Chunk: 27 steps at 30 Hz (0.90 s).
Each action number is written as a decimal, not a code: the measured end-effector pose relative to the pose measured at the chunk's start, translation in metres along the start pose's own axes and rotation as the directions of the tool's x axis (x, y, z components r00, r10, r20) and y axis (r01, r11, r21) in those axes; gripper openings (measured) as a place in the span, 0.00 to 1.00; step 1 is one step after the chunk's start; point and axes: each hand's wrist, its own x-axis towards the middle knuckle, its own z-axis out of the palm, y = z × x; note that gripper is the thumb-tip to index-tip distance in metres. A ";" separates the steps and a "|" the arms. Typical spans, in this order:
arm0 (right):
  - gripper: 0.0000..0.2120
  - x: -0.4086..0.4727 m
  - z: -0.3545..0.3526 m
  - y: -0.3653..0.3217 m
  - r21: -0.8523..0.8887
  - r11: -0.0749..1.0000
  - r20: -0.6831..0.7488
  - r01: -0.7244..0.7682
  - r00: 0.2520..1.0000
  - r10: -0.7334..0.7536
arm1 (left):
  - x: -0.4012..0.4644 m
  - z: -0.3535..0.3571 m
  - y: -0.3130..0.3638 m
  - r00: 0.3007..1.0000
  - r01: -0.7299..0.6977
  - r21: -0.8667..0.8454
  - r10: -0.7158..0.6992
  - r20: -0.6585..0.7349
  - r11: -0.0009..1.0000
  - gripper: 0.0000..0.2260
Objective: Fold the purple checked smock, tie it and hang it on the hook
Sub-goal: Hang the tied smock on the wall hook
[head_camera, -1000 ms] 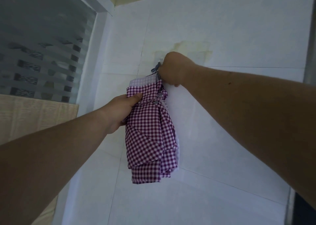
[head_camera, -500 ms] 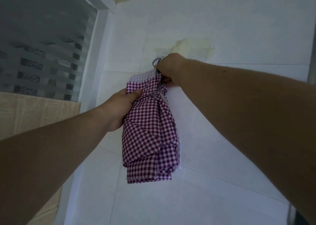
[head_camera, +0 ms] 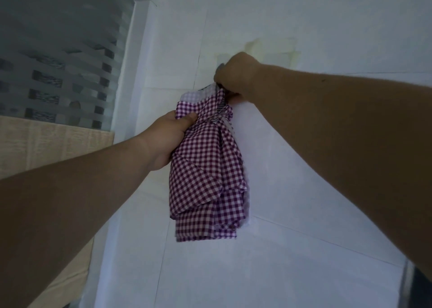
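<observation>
Two bare arms reached forward and up toward a white tiled wall [head_camera: 304,15]. The folded purple checked smock [head_camera: 205,172] hung flat against that wall as a narrow bundle, its bottom edge loose and free in the air.

The left hand [head_camera: 168,141] was clenched on the smock's upper left edge, thumb pressed over the front of the cloth, fingers hidden behind it. The right hand [head_camera: 236,76] was closed in a fist on the smock's top, where the cloth gathered to a point under a paler checked collar edge. A small grey piece, likely the hook [head_camera: 220,67], peeked out just beside the right hand's knuckles; the fist covered most of it, so whether the smock was already caught on it could not be told.

A yellowish stain [head_camera: 273,48] marked the wall just above and to the right of the right hand. Left of the smock, a white frame [head_camera: 138,57] ran down the wall's edge, bordering a frosted patterned glass pane [head_camera: 60,62]. Below the glass sat a pale wood panel [head_camera: 53,144]. Bare wall lay open below the smock and to its right. A dark vertical edge [head_camera: 420,286] showed at the lower right corner of the view.
</observation>
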 end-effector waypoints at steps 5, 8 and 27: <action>0.19 -0.010 0.005 0.002 0.102 0.994 -0.011 -0.042 0.999 0.044 | -0.004 0.001 -0.002 1.000 0.008 -0.017 -0.009 -0.008 1.000 0.19; 0.21 -0.021 0.028 -0.002 0.722 0.654 0.085 -0.226 0.967 0.241 | -0.008 0.002 -0.003 0.999 0.041 -0.074 -0.043 -0.019 0.996 0.19; 0.16 -0.069 0.077 -0.006 0.872 0.451 0.125 -0.190 0.978 0.169 | -0.032 0.011 -0.009 0.996 0.046 -0.164 -0.058 -0.069 0.985 0.14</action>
